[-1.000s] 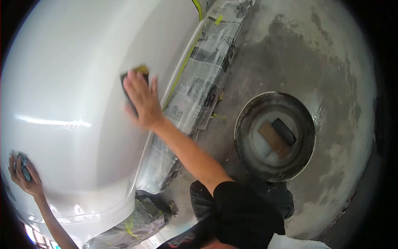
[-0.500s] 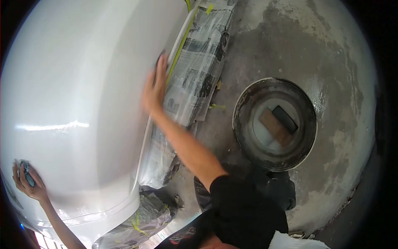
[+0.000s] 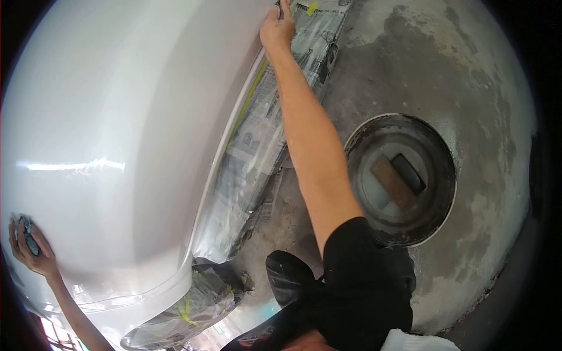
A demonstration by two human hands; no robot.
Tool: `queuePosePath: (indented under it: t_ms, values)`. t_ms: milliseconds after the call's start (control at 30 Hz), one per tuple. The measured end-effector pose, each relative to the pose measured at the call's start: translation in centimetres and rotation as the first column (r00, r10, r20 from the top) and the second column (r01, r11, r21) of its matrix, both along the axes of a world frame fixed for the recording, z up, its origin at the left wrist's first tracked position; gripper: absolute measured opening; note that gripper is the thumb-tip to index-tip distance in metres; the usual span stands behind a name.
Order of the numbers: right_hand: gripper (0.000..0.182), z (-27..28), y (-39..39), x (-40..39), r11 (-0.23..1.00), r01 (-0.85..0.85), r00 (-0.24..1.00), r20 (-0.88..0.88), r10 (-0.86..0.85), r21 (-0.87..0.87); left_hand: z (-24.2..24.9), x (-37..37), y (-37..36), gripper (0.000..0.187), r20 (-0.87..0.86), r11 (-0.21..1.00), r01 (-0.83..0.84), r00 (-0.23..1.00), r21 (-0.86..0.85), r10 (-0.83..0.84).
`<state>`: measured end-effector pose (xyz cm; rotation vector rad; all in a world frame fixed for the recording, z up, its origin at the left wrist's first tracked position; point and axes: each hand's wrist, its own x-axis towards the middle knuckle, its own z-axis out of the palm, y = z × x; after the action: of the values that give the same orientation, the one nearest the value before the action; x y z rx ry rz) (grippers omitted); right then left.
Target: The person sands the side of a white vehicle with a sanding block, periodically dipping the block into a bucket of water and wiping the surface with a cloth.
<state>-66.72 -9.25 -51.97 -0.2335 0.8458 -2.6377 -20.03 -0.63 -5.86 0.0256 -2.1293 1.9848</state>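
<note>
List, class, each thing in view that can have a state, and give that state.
Left hand, against panel, holding pad
Pad, partly hidden
Right hand, gripping dark piece at the frame's edge
Dark piece, mostly hidden
Panel, glossy
Yellow tape, stuck along newspaper
Newspaper, spread, streaked white
Bucket, upright, open-topped, blocks inside
Brown block, lying in bucket
Black block, lying beside brown block
Floor, blotchy

Concrete floor [image 3: 480, 105] fills the right of the frame, mottled with darker and paler patches, a faint sheen right of centre; at lower right a ragged edge [image 3: 493, 286] meets a dark strip [image 3: 510, 292], and at lower left bright light [image 3: 55, 338] shows between thin bars
</note>
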Motion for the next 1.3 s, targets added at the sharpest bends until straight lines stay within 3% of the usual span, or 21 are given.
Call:
queuePosePath:
  t_ms: [33, 100, 133, 200, 300, 400, 533, 567, 600, 667, 767, 833, 867, 933, 1033, 1100, 1133, 1167, 1200, 1267, 1300]
  values:
    - [0.053, -0.5, -0.4, -0.3, 1.0, 0.024, 1.0, -0.009, -0.024, 0.004, 0.2, -0.3, -0.1, 0.025, 0.008, 1.0, -0.004, 1.0, 0.009, 0.004]
    - [0.053, -1.9, -2.3, 4.2, 0.912, 0.371, 0.918, -0.219, -0.331, 0.177, 0.2, 0.4, -0.2, 0.025, -0.011, 1.0, -0.023, 1.0, 0.009, 0.023]
    - [0.053, -1.9, -2.3, 5.6, 0.904, 0.386, 0.908, -0.25, -0.337, 0.182, 0.0, 0.8, -0.2, 0.025, -0.027, 1.0, -0.022, 0.999, 0.003, 0.022]
    - [0.053, -2.4, -1.9, 8.9, 0.891, 0.399, 0.902, -0.267, -0.339, 0.217, 0.3, 0.7, -0.3, 0.024, -0.011, 1.0, -0.012, 1.0, -0.01, 0.012]
    - [0.055, -1.0, -1.8, -0.1, 0.966, 0.193, 0.978, -0.119, -0.174, 0.173, 0.2, 0.6, -0.1, 0.023, -0.022, 1.0, -0.012, 1.0, -0.028, 0.012]
    - [0.057, -0.8, -0.5, 0.5, 0.931, 0.134, 0.981, -0.177, -0.077, 0.339, 0.3, 0.5, -0.1, 0.023, -0.007, 1.0, 0.003, 1.0, -0.002, -0.003]
    - [0.061, -1.4, 2.5, 16.0, 0.923, 0.059, 0.982, -0.186, 0.014, 0.38, 0.4, 0.6, -0.6, 0.024, -0.026, 0.999, 0.004, 1.0, 0.038, -0.003]
    - [0.061, -1.1, 4.0, 21.4, 0.915, -0.024, 0.982, -0.161, 0.097, 0.403, 0.4, 0.5, -0.6, 0.024, -0.033, 0.999, 0.002, 0.999, 0.043, 0.0]
    - [0.062, -2.4, 4.8, 27.0, 0.94, 0.048, 0.954, -0.294, 0.057, 0.338, 0.2, 0.6, -0.3, 0.024, -0.05, 0.999, -0.02, 0.999, 0.032, 0.022]
    - [0.062, -4.2, 8.4, 33.9, 0.928, -0.049, 0.87, -0.44, 0.221, 0.368, 0.1, 0.8, 0.0, 0.024, -0.055, 0.999, -0.039, 0.998, 0.022, 0.04]
    - [0.056, -6.1, 9.6, 30.9, 0.977, -0.11, 0.871, -0.455, 0.183, 0.182, -0.1, 1.0, -0.8, 0.024, -0.05, 0.998, -0.023, 0.998, 0.06, 0.026]
    - [0.051, -0.9, 9.4, 23.3, 0.968, 0.21, 0.861, -0.494, -0.118, 0.135, 0.0, 1.4, -0.9, 0.028, -0.066, 0.989, -0.043, 0.996, 0.141, 0.052]
    - [0.05, 1.8, 9.6, 18.9, 0.896, 0.424, 0.719, -0.649, -0.248, 0.128, 0.3, 1.8, -1.0, 0.029, -0.057, 0.988, -0.067, 0.996, 0.142, 0.075]
    - [0.053, 6.7, 8.6, 13.3, 0.898, 0.437, 0.603, -0.759, -0.247, 0.054, 0.6, 2.6, -1.6, 0.031, -0.059, 0.988, -0.085, 0.994, 0.131, 0.093]
    - [0.057, 11.3, 5.4, 15.7, 0.812, 0.534, 0.58, -0.801, -0.147, 0.237, -0.3, 2.8, -1.6, 0.035, -0.113, 0.99, -0.084, 0.989, 0.117, 0.097]
    - [0.062, 9.4, 5.5, 23.4, 0.861, 0.508, 0.427, -0.877, -0.222, 0.03, -1.1, 1.8, -1.2, 0.039, -0.183, 0.989, -0.1, 0.976, 0.109, 0.119]
    - [0.064, 4.2, 3.5, 28.5, 0.96, 0.246, 0.325, -0.944, 0.048, 0.133, -1.2, 1.1, -1.4, 0.033, -0.141, 0.995, 0.001, 0.99, 0.095, 0.013]
    - [0.066, -1.0, 1.6, 33.4, 0.949, -0.008, 0.169, -0.935, 0.311, 0.314, -1.3, 0.3, -1.9, 0.028, -0.097, 0.991, 0.1, 0.991, 0.09, -0.091]
    - [0.067, 0.7, 3.5, 31.4, 0.97, 0.168, 0.081, -0.983, 0.164, 0.175, -1.2, -0.5, -2.5, 0.023, -0.048, 0.976, 0.196, 0.98, 0.093, -0.192]
    - [0.067, 5.5, 7.9, 26.0, 0.861, 0.478, -0.153, -0.982, -0.112, -0.173, -0.3, -1.8, -3.6, 0.017, 0.045, 0.921, 0.383, 0.921, 0.074, -0.387]
    - [0.064, 7.8, 7.2, 21.2, 0.872, 0.489, 0.18, -0.975, -0.133, -0.028, 0.0, -2.2, -3.7, 0.016, 0.081, 0.9, 0.427, 0.898, 0.084, -0.433]
